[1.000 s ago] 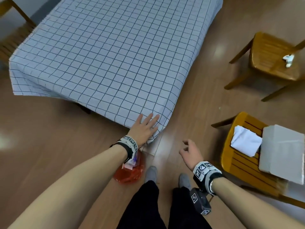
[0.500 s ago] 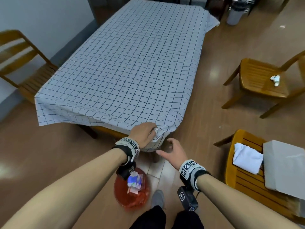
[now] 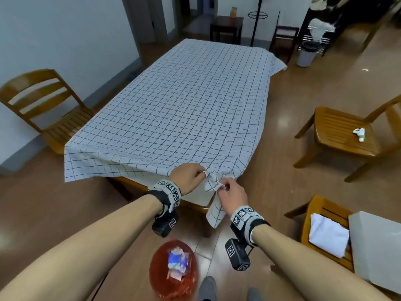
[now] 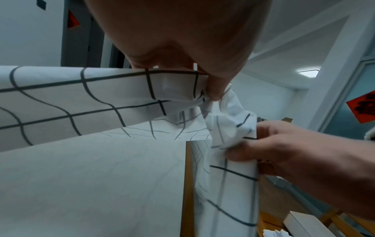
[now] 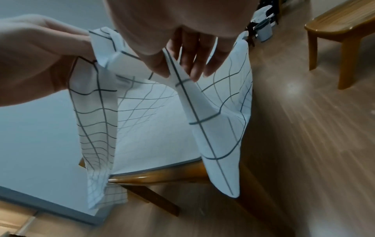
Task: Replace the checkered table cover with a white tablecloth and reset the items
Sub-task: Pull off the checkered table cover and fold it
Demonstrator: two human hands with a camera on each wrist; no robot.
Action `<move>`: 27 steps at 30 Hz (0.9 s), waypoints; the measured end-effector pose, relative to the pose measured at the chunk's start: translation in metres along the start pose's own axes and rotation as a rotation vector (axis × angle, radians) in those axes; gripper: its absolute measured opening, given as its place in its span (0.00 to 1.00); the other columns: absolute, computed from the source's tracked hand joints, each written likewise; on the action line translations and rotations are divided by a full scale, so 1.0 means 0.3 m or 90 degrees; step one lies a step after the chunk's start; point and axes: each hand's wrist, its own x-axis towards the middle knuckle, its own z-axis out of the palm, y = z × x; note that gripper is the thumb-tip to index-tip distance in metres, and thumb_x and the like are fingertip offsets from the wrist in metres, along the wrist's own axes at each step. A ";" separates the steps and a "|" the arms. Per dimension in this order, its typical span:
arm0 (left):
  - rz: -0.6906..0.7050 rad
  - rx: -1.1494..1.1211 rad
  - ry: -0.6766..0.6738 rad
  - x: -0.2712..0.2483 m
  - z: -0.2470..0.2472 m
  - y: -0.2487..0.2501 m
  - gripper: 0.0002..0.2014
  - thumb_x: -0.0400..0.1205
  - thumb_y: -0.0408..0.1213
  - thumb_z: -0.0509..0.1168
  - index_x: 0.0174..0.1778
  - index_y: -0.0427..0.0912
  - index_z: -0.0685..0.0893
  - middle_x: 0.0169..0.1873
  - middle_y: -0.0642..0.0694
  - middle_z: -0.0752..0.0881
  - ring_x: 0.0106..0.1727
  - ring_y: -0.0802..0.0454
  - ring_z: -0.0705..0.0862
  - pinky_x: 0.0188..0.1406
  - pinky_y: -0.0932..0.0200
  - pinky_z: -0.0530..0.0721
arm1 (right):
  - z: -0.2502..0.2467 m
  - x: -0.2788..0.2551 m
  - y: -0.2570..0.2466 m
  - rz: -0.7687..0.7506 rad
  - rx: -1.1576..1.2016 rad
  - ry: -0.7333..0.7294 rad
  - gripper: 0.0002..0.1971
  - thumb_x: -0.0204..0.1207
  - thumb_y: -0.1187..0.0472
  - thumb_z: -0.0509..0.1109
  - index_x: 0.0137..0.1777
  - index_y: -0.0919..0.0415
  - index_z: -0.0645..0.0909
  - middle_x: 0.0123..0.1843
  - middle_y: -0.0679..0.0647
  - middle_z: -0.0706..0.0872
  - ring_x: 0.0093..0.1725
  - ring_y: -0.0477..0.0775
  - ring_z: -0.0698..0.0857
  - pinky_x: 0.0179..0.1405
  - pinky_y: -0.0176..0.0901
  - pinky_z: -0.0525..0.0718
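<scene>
Wooden slat-back chair stands at the left wall, beside the table. Checkered table cover lies spread over the table top, its near corner lifted off and bunched. Left hand grips that bunch in curled fingers. Right hand, just beside it, pinches the hanging corner flap between thumb and fingertips. Folded white tablecloth rests on the near right-hand chair, well apart from the table.

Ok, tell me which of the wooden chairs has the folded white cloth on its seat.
The chair nearest the person's right arm, at lower right: a folded white cloth lies on its slatted seat beside a grey box. The others carry no cloth.
</scene>
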 end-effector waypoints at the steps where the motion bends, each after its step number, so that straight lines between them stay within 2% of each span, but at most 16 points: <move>1: -0.003 0.010 0.000 0.002 -0.008 -0.002 0.15 0.85 0.45 0.58 0.48 0.40 0.86 0.42 0.46 0.87 0.45 0.45 0.83 0.43 0.47 0.83 | -0.023 -0.006 0.009 -0.007 -0.013 0.014 0.03 0.78 0.52 0.69 0.49 0.46 0.79 0.47 0.45 0.86 0.47 0.51 0.84 0.45 0.43 0.80; 4: -0.006 0.039 -0.020 0.010 -0.017 -0.005 0.13 0.85 0.43 0.58 0.50 0.43 0.86 0.45 0.47 0.88 0.48 0.46 0.83 0.45 0.49 0.83 | -0.089 -0.013 0.059 0.004 -0.079 0.020 0.06 0.76 0.54 0.70 0.48 0.45 0.75 0.40 0.43 0.85 0.40 0.52 0.84 0.38 0.45 0.80; 6: -0.010 0.053 -0.038 0.009 -0.008 -0.006 0.12 0.85 0.42 0.57 0.49 0.44 0.85 0.44 0.47 0.87 0.47 0.46 0.83 0.41 0.52 0.80 | -0.129 -0.011 0.100 0.024 -0.125 0.009 0.09 0.74 0.56 0.70 0.49 0.43 0.75 0.41 0.43 0.85 0.40 0.52 0.84 0.38 0.45 0.80; 9: -0.035 0.061 -0.050 -0.002 0.018 -0.007 0.11 0.85 0.41 0.57 0.47 0.44 0.84 0.44 0.46 0.86 0.47 0.46 0.82 0.38 0.55 0.74 | -0.195 -0.023 0.157 0.036 -0.180 0.000 0.13 0.73 0.61 0.70 0.52 0.42 0.76 0.46 0.40 0.84 0.46 0.50 0.85 0.44 0.45 0.83; 11: -0.051 0.060 -0.071 -0.021 0.040 -0.007 0.10 0.85 0.41 0.58 0.48 0.44 0.84 0.44 0.46 0.86 0.46 0.46 0.81 0.38 0.55 0.75 | -0.246 -0.038 0.191 0.047 -0.190 0.013 0.13 0.74 0.62 0.69 0.51 0.42 0.78 0.48 0.39 0.84 0.47 0.47 0.84 0.47 0.45 0.83; 13: -0.061 0.077 -0.113 -0.047 0.069 -0.011 0.10 0.84 0.43 0.60 0.51 0.45 0.85 0.47 0.47 0.87 0.48 0.46 0.82 0.41 0.55 0.78 | -0.294 -0.049 0.215 0.040 -0.187 0.023 0.11 0.76 0.61 0.70 0.51 0.41 0.79 0.48 0.39 0.85 0.50 0.46 0.84 0.49 0.45 0.83; 15: -0.073 0.103 -0.162 -0.077 0.103 -0.014 0.10 0.83 0.45 0.62 0.55 0.48 0.85 0.53 0.48 0.87 0.54 0.47 0.84 0.48 0.54 0.81 | -0.337 -0.050 0.224 0.017 -0.174 0.010 0.09 0.78 0.59 0.71 0.51 0.42 0.82 0.50 0.41 0.87 0.53 0.47 0.84 0.53 0.45 0.83; 17: -0.092 0.117 -0.216 -0.103 0.133 -0.002 0.15 0.82 0.47 0.64 0.64 0.50 0.83 0.62 0.50 0.84 0.62 0.48 0.82 0.57 0.54 0.79 | -0.376 -0.050 0.215 -0.012 -0.175 -0.003 0.06 0.80 0.57 0.71 0.51 0.42 0.84 0.51 0.44 0.88 0.54 0.47 0.84 0.56 0.45 0.82; 19: -0.092 0.104 -0.254 -0.118 0.165 0.023 0.27 0.79 0.50 0.67 0.76 0.51 0.75 0.71 0.50 0.78 0.70 0.48 0.77 0.65 0.52 0.77 | -0.406 -0.048 0.193 -0.062 -0.180 -0.007 0.06 0.81 0.55 0.70 0.53 0.44 0.87 0.52 0.44 0.88 0.54 0.46 0.84 0.58 0.45 0.82; 21: -0.073 0.075 -0.254 -0.123 0.191 0.070 0.40 0.76 0.55 0.71 0.82 0.51 0.65 0.76 0.49 0.73 0.75 0.47 0.74 0.71 0.50 0.76 | -0.427 -0.051 0.157 -0.107 -0.172 -0.012 0.07 0.81 0.56 0.71 0.54 0.48 0.88 0.53 0.43 0.88 0.55 0.44 0.82 0.59 0.42 0.80; 24: -0.027 0.012 -0.206 -0.099 0.220 0.165 0.48 0.72 0.59 0.74 0.85 0.52 0.58 0.78 0.49 0.70 0.76 0.47 0.72 0.73 0.47 0.74 | -0.445 -0.046 0.107 -0.159 -0.138 -0.026 0.07 0.80 0.57 0.71 0.54 0.49 0.89 0.54 0.44 0.89 0.57 0.45 0.83 0.61 0.42 0.79; 27: 0.003 0.007 -0.116 -0.064 0.243 0.264 0.45 0.72 0.59 0.74 0.83 0.53 0.62 0.75 0.49 0.73 0.74 0.47 0.73 0.72 0.46 0.74 | -0.454 -0.034 0.073 -0.195 -0.125 -0.047 0.07 0.79 0.56 0.71 0.53 0.47 0.89 0.54 0.43 0.88 0.56 0.44 0.82 0.60 0.41 0.79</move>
